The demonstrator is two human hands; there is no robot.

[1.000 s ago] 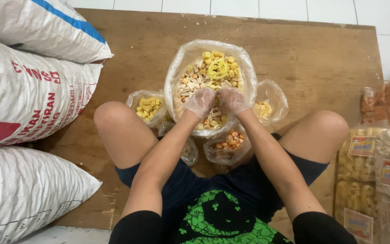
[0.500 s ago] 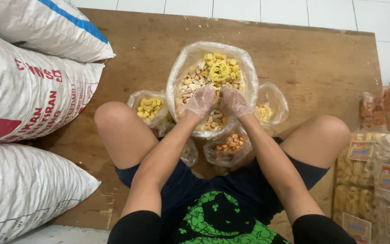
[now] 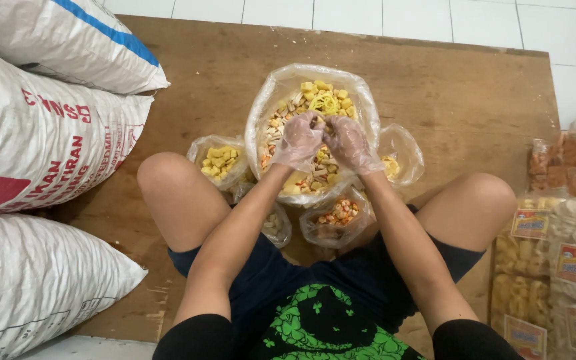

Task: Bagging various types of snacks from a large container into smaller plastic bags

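1. Along the left edge, three large white woven sacks (image 3: 41,140) are stacked; the top one carries a blue stripe and the middle one red print.
2. A brown wooden board (image 3: 188,87) is laid on the white tiled floor (image 3: 568,40), and the person is seated on it with knees spread.
3. Left of centre, a small clear bag of yellow cube-shaped snacks (image 3: 220,160) is seen, just beside the left knee.
4. Below it, partly hidden by the left forearm, another small bag of pale pieces (image 3: 273,225) is found.
5. In the middle, a large clear plastic bag of mixed snacks (image 3: 315,100) stands open; yellow cubes, curled yellow noodles and beige sticks are visible in it.
6. The left hand (image 3: 298,141), covered by a thin transparent glove, is held inside the big bag's mouth, with the fingers curled together over the snacks; whether any pieces are clamped in them cannot be told.
7. The right hand (image 3: 349,143), gloved likewise, is placed just beside the left, touching it at the fingertips; the fingers are bent and close together, and a grip cannot be confirmed.
8. In front of the big bag, a small bag of orange and tan pieces (image 3: 337,215) is set between the thighs.
9. To the right of the big bag, a further small bag with yellow bits (image 3: 398,160) is seen.
10. At the right edge, sealed packets of crackers (image 3: 561,247) with labels are piled.
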